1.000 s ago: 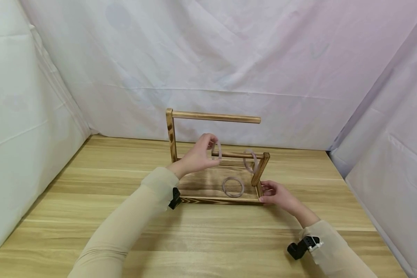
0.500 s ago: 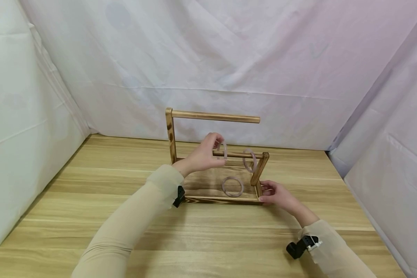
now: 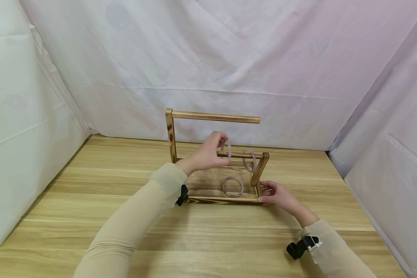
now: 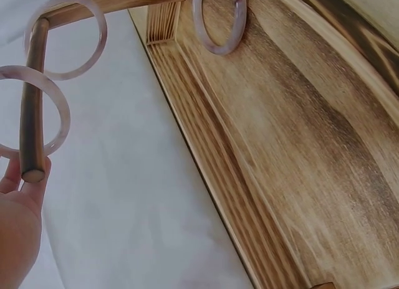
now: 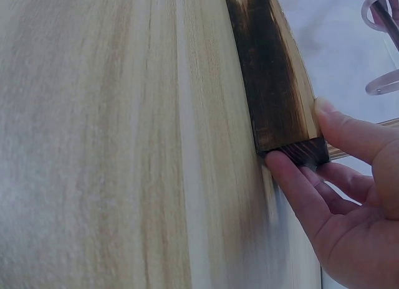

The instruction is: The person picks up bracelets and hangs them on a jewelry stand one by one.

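Note:
My left hand (image 3: 206, 154) pinches a pale lilac bangle (image 3: 229, 148) between thumb and fingers. In the left wrist view this held bangle (image 4: 63, 114) encircles the lower rod (image 4: 32, 114) near its free end. A second bangle (image 3: 255, 164) hangs on the same rod, close to the right post (image 3: 260, 169). Flat in the tray of the wooden stand (image 3: 226, 200) lies a third bangle (image 3: 243, 187). My right hand (image 3: 278, 197) grips the stand's front right corner, its thumb on the upper edge in the right wrist view.
A longer upper rod (image 3: 215, 117) juts right from the tall left post (image 3: 171, 135), above and behind my left hand. The stand rests on a wood-grain table (image 3: 208, 239). White cloth (image 3: 208, 69) walls off the back and both sides.
My left hand has moved right with its bangle, along the lower rod toward the hanging bangle. My right hand stays at the stand's corner.

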The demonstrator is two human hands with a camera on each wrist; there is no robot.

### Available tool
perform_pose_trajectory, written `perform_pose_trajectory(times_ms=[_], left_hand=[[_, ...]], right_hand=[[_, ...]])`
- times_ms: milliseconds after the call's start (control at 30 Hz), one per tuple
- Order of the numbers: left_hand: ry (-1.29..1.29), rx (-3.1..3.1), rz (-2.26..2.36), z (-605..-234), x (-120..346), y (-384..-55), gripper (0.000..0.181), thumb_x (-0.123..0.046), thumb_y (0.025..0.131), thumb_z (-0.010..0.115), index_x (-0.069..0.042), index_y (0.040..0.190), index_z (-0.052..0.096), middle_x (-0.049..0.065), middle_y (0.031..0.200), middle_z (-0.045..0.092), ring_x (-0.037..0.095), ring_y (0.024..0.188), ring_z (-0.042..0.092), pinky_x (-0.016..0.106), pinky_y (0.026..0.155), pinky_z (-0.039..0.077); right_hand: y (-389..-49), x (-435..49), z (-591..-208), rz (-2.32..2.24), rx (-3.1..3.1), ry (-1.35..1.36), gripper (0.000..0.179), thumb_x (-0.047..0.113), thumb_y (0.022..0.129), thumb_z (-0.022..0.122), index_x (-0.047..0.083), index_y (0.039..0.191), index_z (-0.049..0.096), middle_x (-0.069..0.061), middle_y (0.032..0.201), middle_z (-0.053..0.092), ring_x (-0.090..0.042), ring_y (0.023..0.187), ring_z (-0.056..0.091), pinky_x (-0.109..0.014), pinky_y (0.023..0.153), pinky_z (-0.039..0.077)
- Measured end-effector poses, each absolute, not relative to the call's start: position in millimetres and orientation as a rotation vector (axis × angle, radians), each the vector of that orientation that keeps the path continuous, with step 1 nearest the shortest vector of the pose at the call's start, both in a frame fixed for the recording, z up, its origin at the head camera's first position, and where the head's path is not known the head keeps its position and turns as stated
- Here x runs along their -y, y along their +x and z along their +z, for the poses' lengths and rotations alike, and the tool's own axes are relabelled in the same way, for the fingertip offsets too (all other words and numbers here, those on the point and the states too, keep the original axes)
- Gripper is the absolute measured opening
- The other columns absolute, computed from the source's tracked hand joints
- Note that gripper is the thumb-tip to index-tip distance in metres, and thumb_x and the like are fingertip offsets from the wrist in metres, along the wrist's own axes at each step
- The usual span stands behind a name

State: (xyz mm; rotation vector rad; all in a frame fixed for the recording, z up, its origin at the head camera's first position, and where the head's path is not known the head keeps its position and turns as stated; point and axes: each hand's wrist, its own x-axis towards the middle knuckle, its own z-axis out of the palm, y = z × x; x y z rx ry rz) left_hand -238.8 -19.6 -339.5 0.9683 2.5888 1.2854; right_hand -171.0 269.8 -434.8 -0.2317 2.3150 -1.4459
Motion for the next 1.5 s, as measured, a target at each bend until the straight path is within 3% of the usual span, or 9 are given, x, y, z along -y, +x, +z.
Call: perform_pose_trajectory(times_ms=[433,700,933,1500], left_hand=[[1.059,-2.608,1.218,-334,7,-238,0.058,-0.022,0.082,0.067,-0.005,0.128,0.037,0.01,0.124,0.039,0.021,0.108,0.042,0.035,0.094,0.042],[1.067,-2.609,1.208,-335,1,-239,0.06,-0.021,0.08,0.068,-0.005,0.129,0.037,0.009,0.123,0.039,0.019,0.106,0.042,0.034,0.092,0.042],[1.091,-2.607,1.19,-334,-3,-238,0.059,-0.022,0.082,0.068,-0.005,0.129,0.037,0.012,0.122,0.04,0.02,0.103,0.041,0.033,0.086,0.041],[1.074,-2.602,1.057,-332,-10,-239,0.064,-0.025,0.086,0.065,-0.002,0.136,0.032,0.011,0.134,0.036,0.021,0.126,0.04,0.032,0.107,0.037]], right_hand=[[-170,-270,-436,-1.457,-2.305,-0.221,0.07,0.006,0.083,0.068,-0.017,0.137,0.028,-0.037,0.125,0.044,-0.029,0.103,0.058,-0.034,0.076,0.057],[-172,-271,-438,-1.448,-2.318,-0.218,0.07,0.008,0.084,0.068,-0.016,0.137,0.029,-0.036,0.125,0.044,-0.022,0.1,0.06,-0.033,0.075,0.057],[-172,-272,-438,-1.465,-2.298,-0.212,0.072,0.009,0.083,0.069,-0.015,0.137,0.028,-0.037,0.126,0.043,-0.026,0.102,0.059,-0.033,0.076,0.057],[-173,-272,-438,-1.464,-2.305,-0.218,0.073,0.01,0.083,0.069,-0.016,0.138,0.028,-0.036,0.126,0.044,-0.029,0.104,0.059,-0.032,0.076,0.057]])
